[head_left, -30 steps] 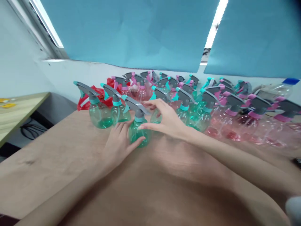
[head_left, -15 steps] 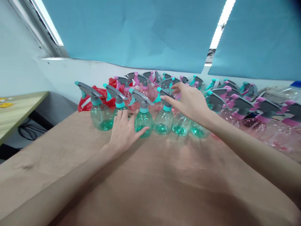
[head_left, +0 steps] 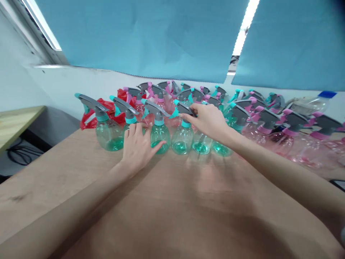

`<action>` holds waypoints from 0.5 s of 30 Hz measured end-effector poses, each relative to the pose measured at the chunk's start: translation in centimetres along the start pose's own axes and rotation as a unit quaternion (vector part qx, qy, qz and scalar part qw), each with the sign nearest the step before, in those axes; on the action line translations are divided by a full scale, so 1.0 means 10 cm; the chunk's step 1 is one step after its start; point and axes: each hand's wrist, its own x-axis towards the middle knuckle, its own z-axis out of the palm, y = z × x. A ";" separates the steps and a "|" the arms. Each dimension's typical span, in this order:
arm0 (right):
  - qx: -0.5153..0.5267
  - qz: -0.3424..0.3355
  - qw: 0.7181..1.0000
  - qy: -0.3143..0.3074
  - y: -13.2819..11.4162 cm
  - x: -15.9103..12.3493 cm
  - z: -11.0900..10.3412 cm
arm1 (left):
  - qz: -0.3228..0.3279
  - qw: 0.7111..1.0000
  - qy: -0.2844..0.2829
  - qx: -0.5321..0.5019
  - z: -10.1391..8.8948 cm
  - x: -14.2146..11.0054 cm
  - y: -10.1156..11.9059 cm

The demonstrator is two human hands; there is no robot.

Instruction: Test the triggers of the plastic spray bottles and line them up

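A front row of clear green spray bottles with teal collars and grey trigger heads stands on the table. My left hand (head_left: 137,145) lies against the second spray bottle (head_left: 130,120) from the left and hides most of its body. Its thumb stretches out across the front of the third spray bottle (head_left: 159,136). With fingers and thumb, my right hand (head_left: 208,120) grips the grey head of the fourth spray bottle (head_left: 182,140), which stands upright. The leftmost spray bottle (head_left: 107,135) is untouched. Green shows at the bottom of several bottles.
Several pink spray bottles (head_left: 288,140) stand at the right, with more pink and teal ones behind. A red plastic bag (head_left: 105,108) lies behind the left end. At the far right lies a clear bottle with a blue cap (head_left: 327,94). Another table (head_left: 21,122) is at the left.
My right hand has come down and closed on the head of the fourth spray bottle. My left hand keeps its place by the second bottle. The whole view has shifted slightly.
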 end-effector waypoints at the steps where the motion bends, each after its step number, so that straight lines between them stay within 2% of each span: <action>1: 0.006 0.002 1.000 0.002 -0.01 -0.02 0.00 | -0.004 1.000 0.003 -0.008 0.01 0.00 0.00; 6: 0.025 -0.007 1.000 0.015 -0.02 -0.14 -0.02 | -0.027 0.999 0.031 -0.029 -0.05 -0.07 0.03; 10: 0.033 -0.007 0.999 0.024 -0.01 -0.29 -0.07 | 0.006 0.994 0.065 -0.083 -0.21 -0.20 0.19; 12: 0.033 -0.012 0.999 0.025 0.01 -0.38 -0.12 | 0.037 0.988 0.046 -0.139 -0.27 -0.28 0.34; 13: 0.033 -0.016 0.999 0.024 0.02 -0.43 -0.14 | 0.040 0.984 0.019 -0.172 -0.29 -0.32 0.43; 15: 0.037 -0.026 0.999 0.025 0.05 -0.53 -0.20 | 0.002 0.970 -0.066 -0.234 -0.29 -0.39 0.63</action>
